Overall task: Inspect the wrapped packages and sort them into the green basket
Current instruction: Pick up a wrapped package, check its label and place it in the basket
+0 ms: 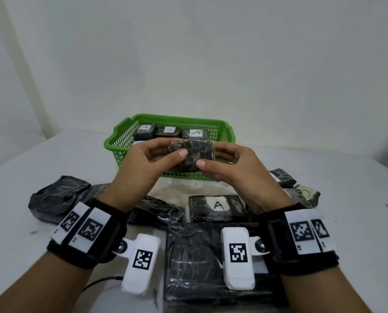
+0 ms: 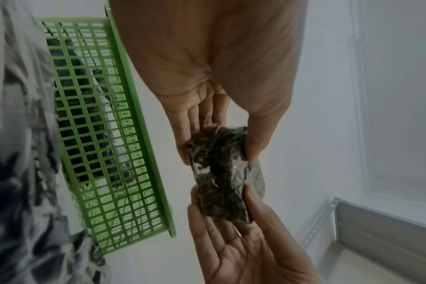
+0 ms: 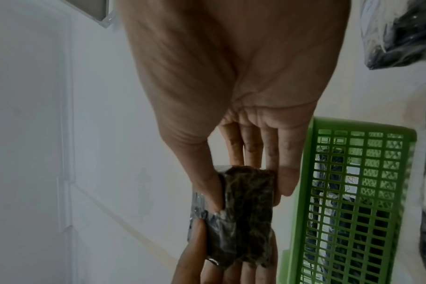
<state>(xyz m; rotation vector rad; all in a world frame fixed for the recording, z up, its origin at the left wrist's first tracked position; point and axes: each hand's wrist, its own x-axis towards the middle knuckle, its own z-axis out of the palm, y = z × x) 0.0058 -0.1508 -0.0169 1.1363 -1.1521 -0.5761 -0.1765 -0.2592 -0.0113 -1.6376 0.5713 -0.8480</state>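
Both hands hold one small dark wrapped package (image 1: 191, 155) in the air just in front of the green basket (image 1: 118, 141). My left hand (image 1: 154, 158) pinches its left end between thumb and fingers; my right hand (image 1: 224, 164) pinches its right end the same way. No label shows on the face turned toward me. In the left wrist view the package (image 2: 219, 173) spans between the two hands, and in the right wrist view the package (image 3: 246, 215) does too. Three packages marked A (image 1: 196, 132) lie inside the basket.
Several more wrapped packages lie on the white table (image 1: 30, 159) below my wrists: a lumpy one at left (image 1: 57, 196), one labelled A (image 1: 217, 207), a large flat one (image 1: 195, 263), and others at right (image 1: 301, 188). A cable (image 1: 98, 283) runs at lower left.
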